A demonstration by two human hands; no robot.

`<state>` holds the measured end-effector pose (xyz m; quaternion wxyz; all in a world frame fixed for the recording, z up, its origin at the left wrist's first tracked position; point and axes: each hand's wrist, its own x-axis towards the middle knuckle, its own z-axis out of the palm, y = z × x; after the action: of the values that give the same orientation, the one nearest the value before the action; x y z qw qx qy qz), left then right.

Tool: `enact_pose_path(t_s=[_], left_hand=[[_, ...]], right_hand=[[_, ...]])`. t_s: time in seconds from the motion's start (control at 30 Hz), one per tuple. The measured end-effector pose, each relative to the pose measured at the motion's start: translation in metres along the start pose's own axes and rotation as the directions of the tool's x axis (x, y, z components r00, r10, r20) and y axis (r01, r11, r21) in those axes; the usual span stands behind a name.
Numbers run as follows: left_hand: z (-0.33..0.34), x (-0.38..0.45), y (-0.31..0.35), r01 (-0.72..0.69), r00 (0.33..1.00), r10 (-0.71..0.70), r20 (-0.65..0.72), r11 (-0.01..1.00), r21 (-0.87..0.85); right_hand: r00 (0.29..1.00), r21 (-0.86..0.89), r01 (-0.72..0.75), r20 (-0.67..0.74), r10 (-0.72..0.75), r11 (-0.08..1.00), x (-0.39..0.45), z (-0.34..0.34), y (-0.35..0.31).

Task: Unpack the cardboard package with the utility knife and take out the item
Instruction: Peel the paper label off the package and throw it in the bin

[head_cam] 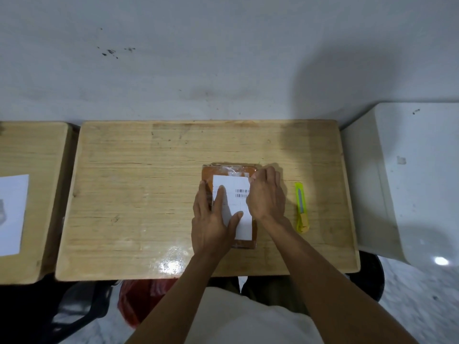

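A flat brown cardboard package (218, 171), wrapped in clear tape and bearing a white barcode label (234, 184), lies right of centre on the wooden table (139, 189). My left hand (213, 219) rests flat on its left and near part, fingers spread over the label. Over the package's right edge my right hand (267, 194) curls its fingers at the far right corner. A yellow utility knife (301, 207) lies on the table just right of my right hand, untouched, lengthwise toward me.
A second wooden table (32, 155) stands to the left with a white sheet of paper (11, 214) on it. A white box-like object (407, 180) stands to the right. A red bag (141, 301) sits on the floor below the table's front edge.
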<state>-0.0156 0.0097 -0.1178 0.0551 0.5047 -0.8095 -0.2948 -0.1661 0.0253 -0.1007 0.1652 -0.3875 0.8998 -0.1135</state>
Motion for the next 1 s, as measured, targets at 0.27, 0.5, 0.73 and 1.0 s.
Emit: enact_pose_path(t_s=[0.27, 0.5, 0.73, 1.0], left_hand=[[0.000, 0.001, 0.000, 0.008, 1.000, -0.008, 0.017, 1.000, -0.009], [0.002, 0.000, -0.002, 0.001, 1.000, -0.001, 0.023, 1.000, -0.001], [0.000, -0.001, 0.000, -0.007, 1.000, 0.008, 0.026, 1.000, -0.002], [0.000, 0.000, 0.001, -0.008, 0.999, 0.008, 0.032, 1.000, -0.008]], right_hand=[[0.993, 0.005, 0.120, 0.013, -0.120, 0.993, -0.003, -0.005, 0.011], [0.988, 0.144, 0.154, -0.027, -0.151, 0.978, -0.003, -0.009, 0.016], [0.999, 0.400, 0.053, -0.032, -0.044, 0.915, -0.006, -0.008, 0.016], [0.995, 0.509, 0.096, -0.021, -0.099, 0.856, -0.004, -0.008, 0.024]])
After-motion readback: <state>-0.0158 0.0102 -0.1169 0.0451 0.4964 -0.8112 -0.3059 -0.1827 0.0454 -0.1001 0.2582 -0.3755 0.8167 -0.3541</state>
